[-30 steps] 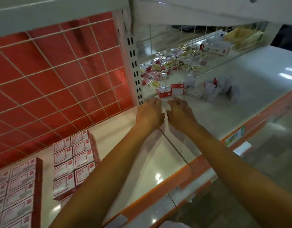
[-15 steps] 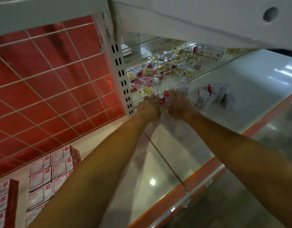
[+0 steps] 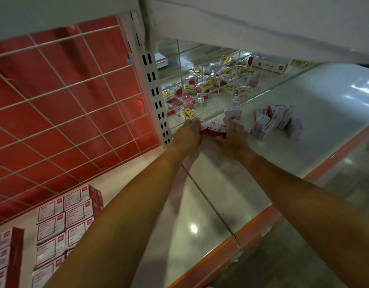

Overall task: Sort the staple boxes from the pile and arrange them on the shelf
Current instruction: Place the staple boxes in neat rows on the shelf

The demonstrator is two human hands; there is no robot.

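Red-and-white cardboard is what the fingers of both hands are curled onto: left hand (image 3: pixel 188 133) and right hand (image 3: pixel 234 136) squeeze what looks like 2 staple boxes (image 3: pixel 215 129) between them, down on the shelf (image 3: pixel 221 194) right by the slotted upright (image 3: pixel 156 104). I'd keep even pressure from both ends so nothing pops out, lift flat, then carry them to the neat stacks (image 3: pixel 65 217) on the left. The loose pile (image 3: pixel 273 121) sits just right of the hands.

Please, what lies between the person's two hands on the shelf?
In the head view, two small red-and-white cardboard staple boxes lie side by side between the left hand and the right hand, on the pale shelf.
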